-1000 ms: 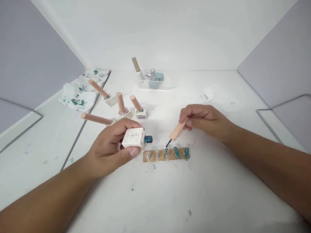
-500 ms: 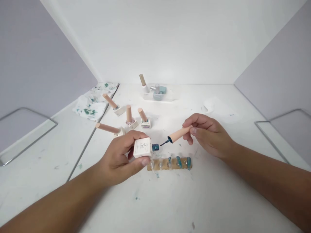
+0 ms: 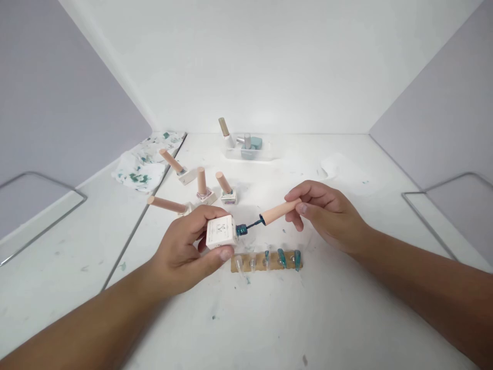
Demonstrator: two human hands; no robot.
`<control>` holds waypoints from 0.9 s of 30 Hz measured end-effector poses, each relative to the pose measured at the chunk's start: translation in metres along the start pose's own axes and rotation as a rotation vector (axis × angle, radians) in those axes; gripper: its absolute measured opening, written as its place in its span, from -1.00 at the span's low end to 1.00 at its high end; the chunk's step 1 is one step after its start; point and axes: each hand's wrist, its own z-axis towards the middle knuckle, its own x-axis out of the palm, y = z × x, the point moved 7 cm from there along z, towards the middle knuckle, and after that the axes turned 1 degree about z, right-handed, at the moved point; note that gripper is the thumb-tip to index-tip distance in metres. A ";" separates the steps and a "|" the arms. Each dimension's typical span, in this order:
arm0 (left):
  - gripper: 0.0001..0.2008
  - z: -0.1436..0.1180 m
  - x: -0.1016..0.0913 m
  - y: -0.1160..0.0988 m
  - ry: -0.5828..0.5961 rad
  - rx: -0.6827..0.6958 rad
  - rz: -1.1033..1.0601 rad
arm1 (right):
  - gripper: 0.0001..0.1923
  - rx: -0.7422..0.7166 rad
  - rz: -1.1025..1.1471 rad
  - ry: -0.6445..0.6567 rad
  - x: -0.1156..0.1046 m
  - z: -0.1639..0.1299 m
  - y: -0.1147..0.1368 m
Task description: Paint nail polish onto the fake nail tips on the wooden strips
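My left hand (image 3: 192, 246) grips a white square nail polish bottle (image 3: 221, 231), tilted so its teal-smeared neck points right. Between the thumb and fingers of my right hand (image 3: 319, 216) is a peach-coloured nail polish brush cap (image 3: 281, 210). Its dark, teal-coated brush (image 3: 253, 224) reaches to the mouth of the bottle; whether the tip is inside is hard to tell. Below both hands lies a brown strip (image 3: 259, 263) with several false nails on it. The two at its right end, such as this teal nail (image 3: 297, 260), are coated; those at the left look clear.
Several peach-capped polish bottles (image 3: 206, 194) stand or lean beyond my left hand. Farther back, a clear tray (image 3: 269, 152) holds more bottles. A stained white cloth (image 3: 138, 172) lies at left, a white tissue (image 3: 339, 169) at right. Metal frames (image 3: 427, 192) edge both sides.
The brush has come from just off the bottle's neck to its mouth, as my right hand moved slightly left. The whole view has shifted a little.
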 end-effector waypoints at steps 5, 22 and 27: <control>-0.77 0.000 0.000 0.000 -0.009 -0.001 0.014 | -0.89 -0.010 -0.070 0.016 0.002 -0.004 0.001; -0.80 0.004 0.007 -0.010 0.035 0.070 0.027 | -0.78 -0.335 -0.501 0.305 0.024 -0.010 0.020; -0.79 0.003 0.004 -0.009 -0.012 0.060 0.056 | -0.78 -0.266 -0.604 0.248 0.018 -0.009 0.017</control>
